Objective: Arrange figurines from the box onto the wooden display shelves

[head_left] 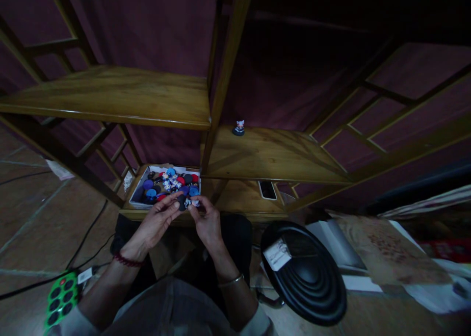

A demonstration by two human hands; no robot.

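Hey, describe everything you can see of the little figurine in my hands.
The figurine has a dark, round, disc-like base, a black-and-white body and a pale, pinkish head; it looks like plastic. It is tipped sideways, base toward the left hand, head toward the right hand. Fingers of both hands hold it at the near edge of the open box. Finer details are too small to tell.

L grip [157, 221] & R grip [207, 222] w/ sm. fig. [188, 202], box [137, 194] nr.

You wear a dark red, beaded-looking bracelet [127, 261] on your left wrist [138, 250], a thin silvery bangle [231, 281] on your right wrist [222, 261], a greyish top [172, 309] with pale sleeves [262, 322], and dark trousers [238, 240].
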